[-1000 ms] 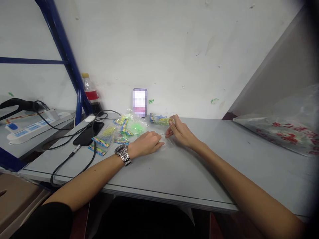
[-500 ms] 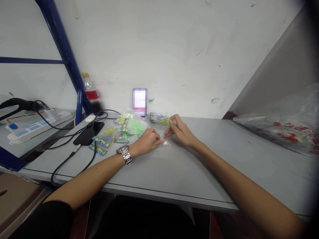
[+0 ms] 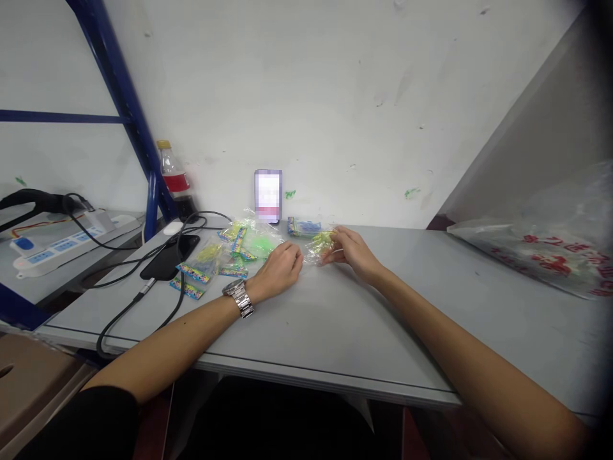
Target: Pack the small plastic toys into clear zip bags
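**Clear bag (image 3: 316,248) of yellow contents pinched at the right hand (image 3: 352,252)**

Both forearms are stretched forward over the table (image 3: 335,338). The right hand is bent inward, thumb and fingers drawn together on the bag's right side. The left hand (image 3: 278,269) is laid back upward, its fingers curled; whether film is gripped there cannot be told. The bag is held between the hands, just in front of one blue packet (image 3: 306,227). Two phones are seen, one propped upright (image 3: 268,197), one lying flat (image 3: 171,257); one bottle (image 3: 176,182); one wristwatch (image 3: 239,298). The packets piled at left (image 3: 239,246) overlap too much to be counted.
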The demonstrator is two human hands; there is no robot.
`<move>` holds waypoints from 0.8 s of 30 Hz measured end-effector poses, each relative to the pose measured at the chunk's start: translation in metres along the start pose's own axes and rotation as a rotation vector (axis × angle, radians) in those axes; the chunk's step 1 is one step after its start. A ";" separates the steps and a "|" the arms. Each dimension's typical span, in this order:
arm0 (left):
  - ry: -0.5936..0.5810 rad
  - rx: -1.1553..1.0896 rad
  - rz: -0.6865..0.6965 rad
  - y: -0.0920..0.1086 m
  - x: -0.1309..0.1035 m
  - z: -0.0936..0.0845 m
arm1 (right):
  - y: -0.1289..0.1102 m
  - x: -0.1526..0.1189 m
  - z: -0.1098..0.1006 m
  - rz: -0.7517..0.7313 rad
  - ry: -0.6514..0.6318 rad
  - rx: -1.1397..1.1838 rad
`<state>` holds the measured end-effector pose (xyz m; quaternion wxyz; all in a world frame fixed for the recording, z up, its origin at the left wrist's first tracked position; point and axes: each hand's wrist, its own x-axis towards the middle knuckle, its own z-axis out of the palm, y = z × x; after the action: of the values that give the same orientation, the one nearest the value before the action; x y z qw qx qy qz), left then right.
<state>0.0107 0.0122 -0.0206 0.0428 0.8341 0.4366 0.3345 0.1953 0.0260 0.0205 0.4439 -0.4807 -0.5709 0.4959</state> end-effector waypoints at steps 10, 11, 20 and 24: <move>0.050 0.001 0.007 0.005 -0.002 -0.002 | 0.001 0.000 0.000 0.070 0.083 -0.020; 0.031 0.011 0.020 0.006 -0.003 -0.003 | 0.001 0.000 0.000 0.076 0.095 -0.026; -0.151 0.115 0.008 0.008 -0.006 -0.002 | 0.004 0.003 -0.001 0.145 0.025 -0.174; -0.186 0.067 -0.009 0.008 -0.006 -0.003 | 0.001 -0.001 0.000 0.192 -0.049 -0.147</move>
<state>0.0120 0.0020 -0.0184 0.0570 0.8605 0.4455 0.2404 0.1957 0.0252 0.0195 0.3440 -0.5522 -0.5676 0.5045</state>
